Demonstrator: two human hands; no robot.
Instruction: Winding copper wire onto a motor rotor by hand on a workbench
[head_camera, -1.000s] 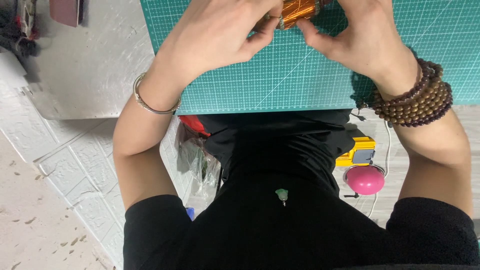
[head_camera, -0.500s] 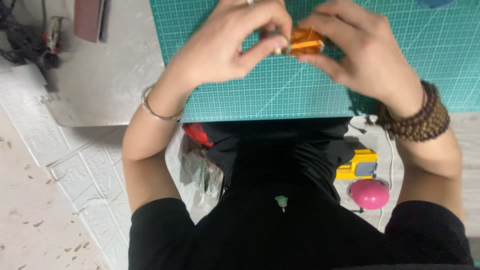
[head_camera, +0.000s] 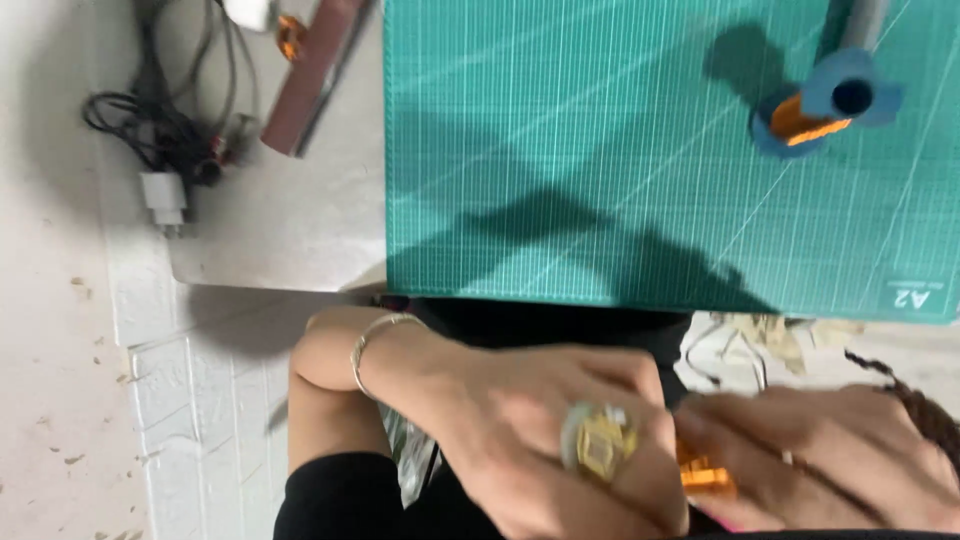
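Both my hands are down over my lap, below the near edge of the green cutting mat (head_camera: 620, 170). My left hand (head_camera: 520, 430), with a silver bangle on the wrist, pinches a small round clear piece with a yellow centre (head_camera: 600, 446). My right hand (head_camera: 840, 460), with a brown bead bracelet, is closed around a small orange object (head_camera: 706, 476) that sits between the two hands. The hands touch each other. The picture is blurred by motion, so the finer shape of both pieces is unclear.
A blue and orange tool (head_camera: 822, 102) lies on the mat at the upper right. On the grey tabletop (head_camera: 280, 230) to the left are tangled cables with a white plug (head_camera: 160, 195) and a brown strip (head_camera: 312, 80). White textured floor lies below.
Both hands have come down off the mat toward my lap with the orange object. The view has tilted up, so the blue tool on the mat now shows.
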